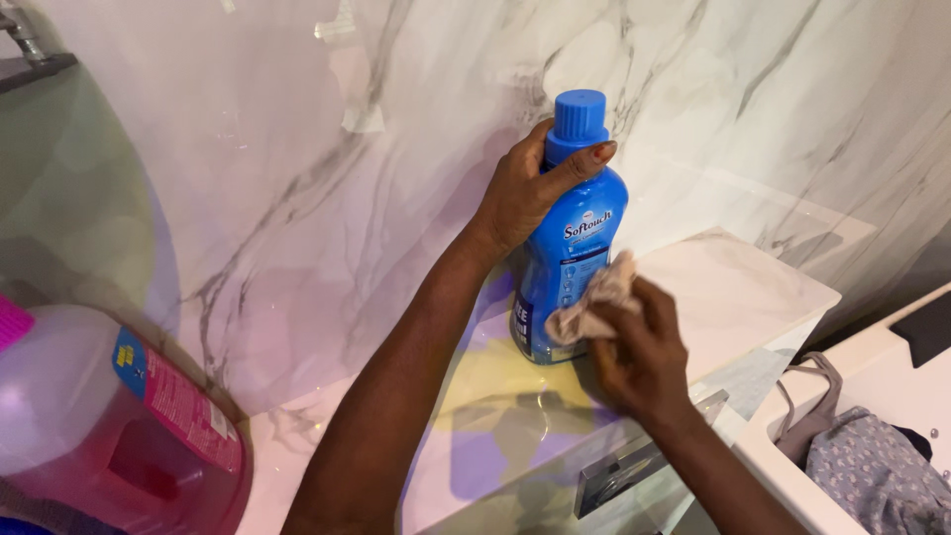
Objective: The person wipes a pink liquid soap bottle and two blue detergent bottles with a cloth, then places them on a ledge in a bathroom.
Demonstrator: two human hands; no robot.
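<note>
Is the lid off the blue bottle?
No, the blue cap sits on the blue bottle, which the left hand grips by the neck.

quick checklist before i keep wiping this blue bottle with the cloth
1. Left hand grips the blue bottle at its neck: ok.
2. Blue cap seated on the bottle: looks on; tightness cannot tell.
3. Bottle upright on the marble ledge, base flat: ok.
4. Cloth, bunched in the right hand, touches the bottle's lower front: ok.
5. Room from the ledge's front edge: ok, bottle stands near the wall.
6. Pink jug at far left stands apart from the arms: ok.
</note>
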